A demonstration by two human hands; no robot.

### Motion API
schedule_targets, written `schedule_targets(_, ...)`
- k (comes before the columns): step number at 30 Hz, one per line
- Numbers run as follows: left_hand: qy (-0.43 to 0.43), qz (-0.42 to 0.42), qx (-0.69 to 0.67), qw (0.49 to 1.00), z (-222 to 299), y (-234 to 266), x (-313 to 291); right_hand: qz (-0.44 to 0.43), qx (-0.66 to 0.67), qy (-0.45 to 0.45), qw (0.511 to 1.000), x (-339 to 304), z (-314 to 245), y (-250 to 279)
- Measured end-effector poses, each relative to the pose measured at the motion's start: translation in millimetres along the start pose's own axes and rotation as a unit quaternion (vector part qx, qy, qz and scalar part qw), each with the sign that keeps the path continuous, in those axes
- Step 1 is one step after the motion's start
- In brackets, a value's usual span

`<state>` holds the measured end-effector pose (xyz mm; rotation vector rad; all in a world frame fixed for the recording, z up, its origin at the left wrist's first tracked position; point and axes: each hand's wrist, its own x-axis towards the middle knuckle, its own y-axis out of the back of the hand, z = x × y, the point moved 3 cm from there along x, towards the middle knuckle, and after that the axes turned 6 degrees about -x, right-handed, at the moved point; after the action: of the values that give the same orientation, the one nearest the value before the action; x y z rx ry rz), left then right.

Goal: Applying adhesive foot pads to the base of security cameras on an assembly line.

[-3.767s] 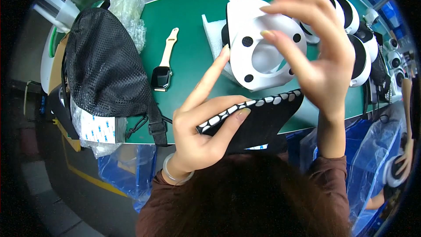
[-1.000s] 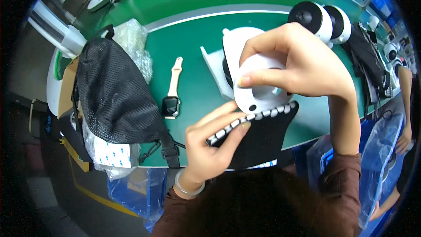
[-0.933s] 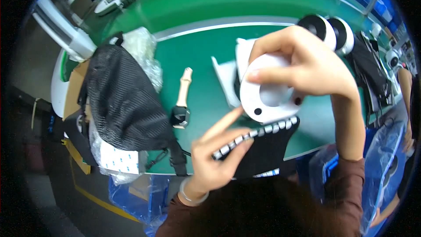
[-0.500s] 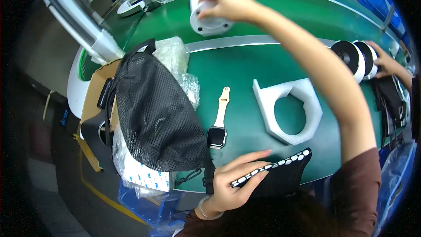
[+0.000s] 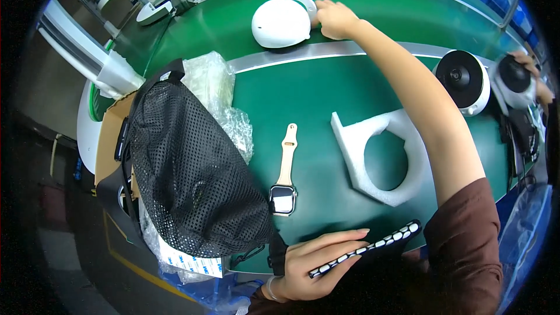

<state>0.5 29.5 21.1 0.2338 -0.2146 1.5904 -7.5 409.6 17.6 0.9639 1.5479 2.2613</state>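
Note:
At the lower middle, my left hand (image 5: 318, 265) grips a flat black item with a white-spotted edge (image 5: 373, 248), seen edge-on. My right arm reaches across to the far green belt. There my right hand (image 5: 338, 20), fingers curled, is at the pale round base (image 5: 300, 1) of a white rounded device (image 5: 281, 23) that looks like a dome camera. Part of that base and some fingertips are hidden. Between my hands lie a smartwatch with a beige strap (image 5: 283, 198) and a white foam insert (image 5: 357, 163) with a round hole.
A black mesh bag (image 5: 192, 169) and a cardboard box (image 5: 111, 140) crowd the left, beside bubble wrap (image 5: 213, 87). At right stands a white device with a black round front (image 5: 464, 81). Another person's hand (image 5: 534, 70) holds a similar device (image 5: 514, 79). A metal rail (image 5: 297, 52) borders the far belt.
The white device has turned from base-facing to rounded side showing, and my right hand has shifted to its right. At right, the other person has moved one of the two black-fronted devices away rightward.

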Motion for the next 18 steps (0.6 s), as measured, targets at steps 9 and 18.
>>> schedule_targets(9, 0.013, -0.015, 0.016, 1.000, -5.3, 0.1, 4.8, 0.140, 0.061, 0.028, 0.988, -17.9, -39.3, 38.5)
schedule_targets(18, 0.074, 0.002, -0.025, 0.997, -4.2, -0.5, 9.8, 0.135, -0.079, -0.008, 0.988, 17.5, -51.7, 33.9)
